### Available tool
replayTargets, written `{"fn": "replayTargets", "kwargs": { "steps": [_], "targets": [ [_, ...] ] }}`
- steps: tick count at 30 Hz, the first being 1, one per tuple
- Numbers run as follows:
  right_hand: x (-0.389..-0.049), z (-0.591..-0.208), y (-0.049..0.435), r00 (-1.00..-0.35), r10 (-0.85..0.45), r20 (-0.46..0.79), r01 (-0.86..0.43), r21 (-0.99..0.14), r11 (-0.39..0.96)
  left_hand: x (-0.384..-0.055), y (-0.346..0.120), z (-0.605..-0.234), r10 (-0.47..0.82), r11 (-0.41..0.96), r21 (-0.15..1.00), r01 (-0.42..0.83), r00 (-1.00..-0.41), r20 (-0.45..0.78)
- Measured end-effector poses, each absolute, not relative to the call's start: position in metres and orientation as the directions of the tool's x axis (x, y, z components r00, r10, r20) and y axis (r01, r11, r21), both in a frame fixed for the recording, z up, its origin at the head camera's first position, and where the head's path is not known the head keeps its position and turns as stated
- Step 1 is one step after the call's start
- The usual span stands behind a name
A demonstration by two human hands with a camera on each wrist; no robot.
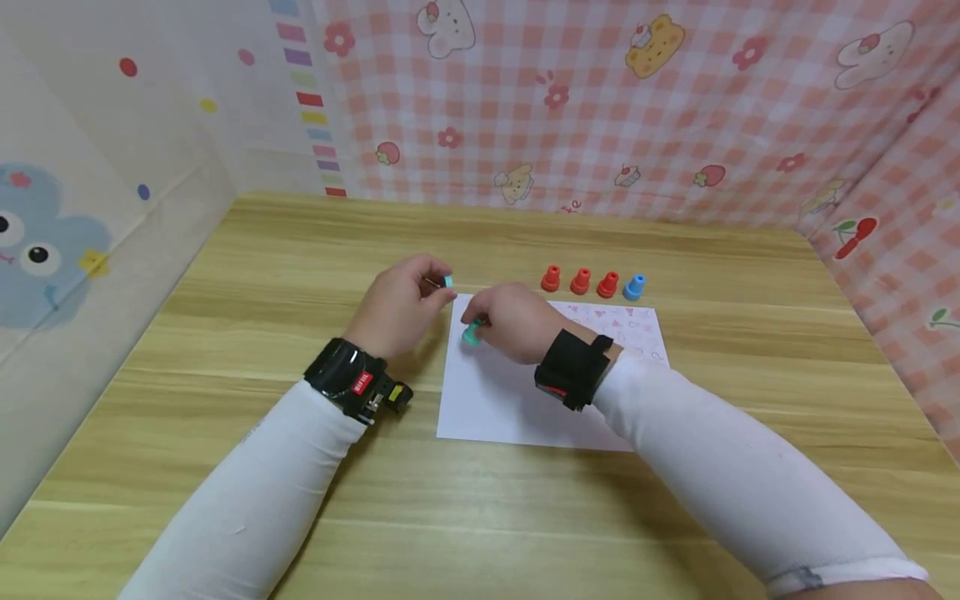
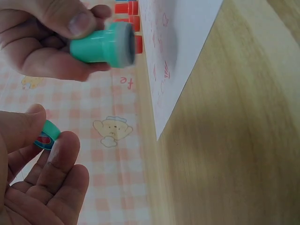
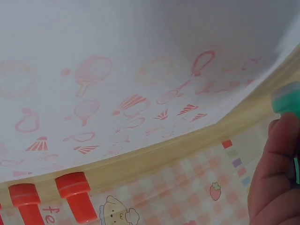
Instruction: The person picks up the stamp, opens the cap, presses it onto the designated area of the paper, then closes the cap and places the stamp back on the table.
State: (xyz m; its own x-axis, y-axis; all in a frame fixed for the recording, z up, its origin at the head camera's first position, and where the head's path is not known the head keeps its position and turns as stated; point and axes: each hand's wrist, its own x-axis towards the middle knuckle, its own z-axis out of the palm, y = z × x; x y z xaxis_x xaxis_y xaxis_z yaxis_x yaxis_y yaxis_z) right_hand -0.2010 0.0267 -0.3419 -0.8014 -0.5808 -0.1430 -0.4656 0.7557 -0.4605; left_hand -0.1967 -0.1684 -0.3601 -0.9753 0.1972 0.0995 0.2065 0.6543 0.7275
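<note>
A green stamp point(image 2: 96, 47) is gripped between the thumb and fingers of my right hand point(image 1: 517, 323), its stamping face turned outward. In the head view this hand is above the left part of a white paper sheet point(image 1: 495, 400). My left hand point(image 1: 401, 304), just off the paper's upper left corner, pinches a small green cap point(image 2: 53, 131) between thumb and fingers. Pale red stamped prints, such as rackets and shuttlecocks, show on the paper in the right wrist view. Whether the stamp touches the paper is unclear in the head view; the left wrist view shows it apart.
Behind the paper stand several stamps in a row: red ones point(image 1: 581, 282) and a blue one point(image 1: 634, 287). They are on a wooden table point(image 1: 360, 517). A pink checked cloth point(image 1: 495, 100) hangs along the back, and a pale printed sheet point(image 1: 150, 117) lines the left side.
</note>
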Motion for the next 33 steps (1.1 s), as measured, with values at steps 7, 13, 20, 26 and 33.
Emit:
{"fn": "replayTargets", "kwargs": {
  "steps": [7, 13, 20, 26, 33],
  "targets": [
    [-0.204, -0.346, 0.021, -0.787, -0.585, -0.197, -0.472, -0.419, 0.776, -0.199, -0.168, -0.360, 0.208, 0.670, 0.710, 0.216, -0.973, 0.100],
    [-0.205, -0.348, 0.019, -0.782, -0.590, -0.203, -0.477, -0.415, 0.775, -0.199, -0.168, -0.362, 0.216, 0.670, 0.707, 0.227, -0.971, 0.107],
    [-0.205, -0.348, 0.017, -0.779, -0.586, -0.224, -0.472, -0.406, 0.783, -0.198, -0.167, -0.362, 0.220, 0.669, 0.707, 0.230, -0.970, 0.107],
    [-0.205, -0.349, 0.016, -0.778, -0.583, -0.234, -0.468, -0.403, 0.786, -0.197, -0.167, -0.361, 0.227, 0.672, 0.703, 0.234, -0.968, 0.106],
    [-0.206, -0.353, 0.015, -0.773, -0.593, -0.226, -0.483, -0.397, 0.781, -0.197, -0.166, -0.361, 0.230, 0.671, 0.704, 0.232, -0.968, 0.100]
  ]
}}
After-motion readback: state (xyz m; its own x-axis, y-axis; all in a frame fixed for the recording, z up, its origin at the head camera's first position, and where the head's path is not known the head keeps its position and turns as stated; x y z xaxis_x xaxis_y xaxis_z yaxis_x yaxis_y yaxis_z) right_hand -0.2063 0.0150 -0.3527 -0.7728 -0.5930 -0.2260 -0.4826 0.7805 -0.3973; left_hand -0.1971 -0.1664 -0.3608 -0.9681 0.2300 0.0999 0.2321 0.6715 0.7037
